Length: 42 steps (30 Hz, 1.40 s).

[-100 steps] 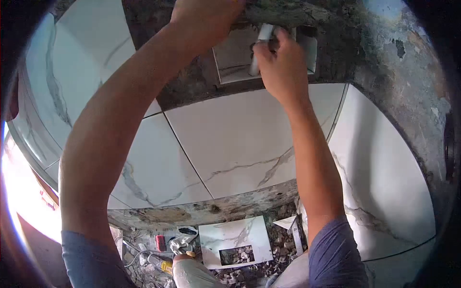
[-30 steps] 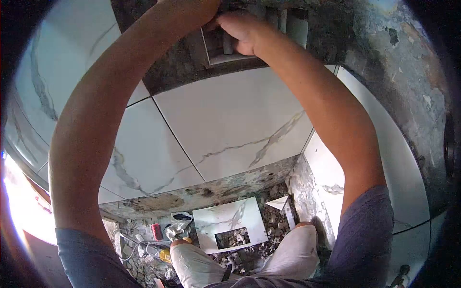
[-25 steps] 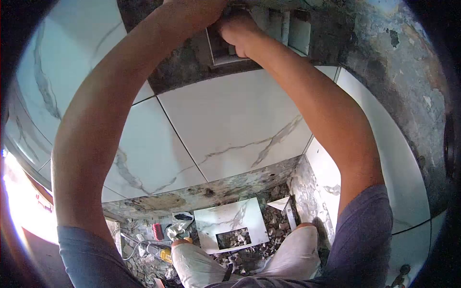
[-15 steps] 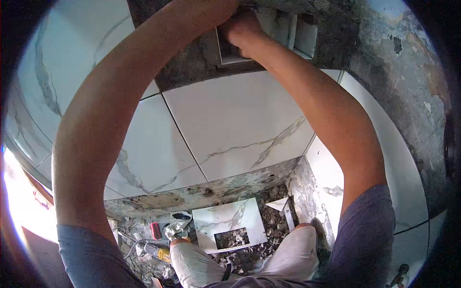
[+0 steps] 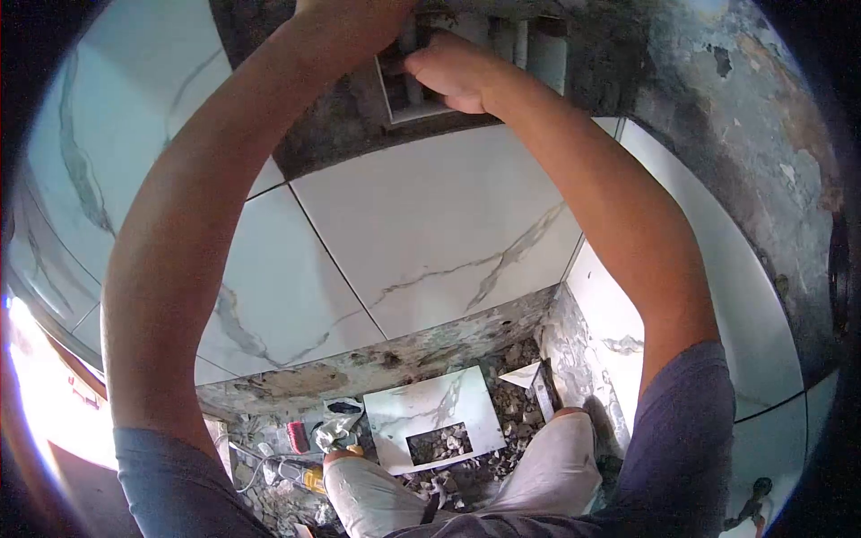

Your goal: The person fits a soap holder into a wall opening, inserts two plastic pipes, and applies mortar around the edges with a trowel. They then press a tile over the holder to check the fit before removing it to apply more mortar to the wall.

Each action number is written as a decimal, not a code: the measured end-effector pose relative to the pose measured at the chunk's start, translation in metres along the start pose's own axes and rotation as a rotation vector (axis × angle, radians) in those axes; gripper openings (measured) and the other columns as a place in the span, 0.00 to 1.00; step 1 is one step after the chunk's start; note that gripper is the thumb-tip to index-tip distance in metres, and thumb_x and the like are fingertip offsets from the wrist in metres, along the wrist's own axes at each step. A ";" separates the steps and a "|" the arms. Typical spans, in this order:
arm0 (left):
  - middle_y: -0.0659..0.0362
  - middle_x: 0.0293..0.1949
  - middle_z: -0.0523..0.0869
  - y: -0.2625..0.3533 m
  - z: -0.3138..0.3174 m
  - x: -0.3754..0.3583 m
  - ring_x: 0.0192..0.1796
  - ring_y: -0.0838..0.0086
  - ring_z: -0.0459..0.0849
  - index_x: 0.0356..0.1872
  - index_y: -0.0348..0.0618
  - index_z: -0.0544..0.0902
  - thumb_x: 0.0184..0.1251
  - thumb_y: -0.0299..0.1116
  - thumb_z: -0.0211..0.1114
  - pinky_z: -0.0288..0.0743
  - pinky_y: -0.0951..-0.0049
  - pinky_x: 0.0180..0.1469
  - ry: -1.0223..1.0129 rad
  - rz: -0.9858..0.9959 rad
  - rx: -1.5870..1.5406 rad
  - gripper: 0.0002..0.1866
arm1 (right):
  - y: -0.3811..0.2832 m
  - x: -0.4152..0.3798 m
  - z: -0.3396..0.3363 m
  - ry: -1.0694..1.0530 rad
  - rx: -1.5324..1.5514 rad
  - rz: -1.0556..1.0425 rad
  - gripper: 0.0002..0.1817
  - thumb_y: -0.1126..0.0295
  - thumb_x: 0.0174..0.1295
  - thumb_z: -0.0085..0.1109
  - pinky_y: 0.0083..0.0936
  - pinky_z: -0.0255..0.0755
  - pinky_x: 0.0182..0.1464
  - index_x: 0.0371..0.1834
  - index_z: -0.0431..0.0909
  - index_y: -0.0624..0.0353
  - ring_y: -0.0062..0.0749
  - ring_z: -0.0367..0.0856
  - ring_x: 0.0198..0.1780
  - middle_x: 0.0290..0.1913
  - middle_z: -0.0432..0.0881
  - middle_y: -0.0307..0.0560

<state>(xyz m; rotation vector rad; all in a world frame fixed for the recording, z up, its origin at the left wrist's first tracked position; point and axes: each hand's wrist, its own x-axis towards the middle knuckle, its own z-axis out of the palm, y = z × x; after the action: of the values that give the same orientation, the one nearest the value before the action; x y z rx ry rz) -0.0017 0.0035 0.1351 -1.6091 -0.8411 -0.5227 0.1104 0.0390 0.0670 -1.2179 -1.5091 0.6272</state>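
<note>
Head view: white wall tiles (image 5: 430,224) fill the middle, below the recess (image 5: 417,113) at upper centre. Lower centre, a loose tile (image 5: 387,421) with a cut-out lies on rubble (image 5: 516,430) between the knees, probably set down to leave the arms room. The left hand (image 5: 363,18) is largely cut off by the top edge; its fingers cannot be made out. The right hand (image 5: 457,76) reaches sideways into the recess, fingers drawn close together beside the upright pipe (image 5: 413,87), perhaps to steady it; whether they grip it, I cannot tell.
</note>
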 end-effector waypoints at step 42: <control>0.47 0.57 0.76 -0.068 -0.034 -0.064 0.62 0.59 0.73 0.60 0.41 0.72 0.52 0.40 0.72 0.68 0.59 0.61 0.312 -0.021 -0.680 0.33 | 0.120 -0.188 -0.024 1.220 -0.388 -0.513 0.19 0.64 0.62 0.61 0.32 0.74 0.44 0.52 0.73 0.63 0.41 0.76 0.47 0.49 0.76 0.52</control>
<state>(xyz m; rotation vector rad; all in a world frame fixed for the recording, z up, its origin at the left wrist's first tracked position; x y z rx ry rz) -0.0908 -0.0411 0.1393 -2.0517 -0.4593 -1.1284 0.1637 -0.0968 -0.1034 -1.0677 -0.7901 -0.7071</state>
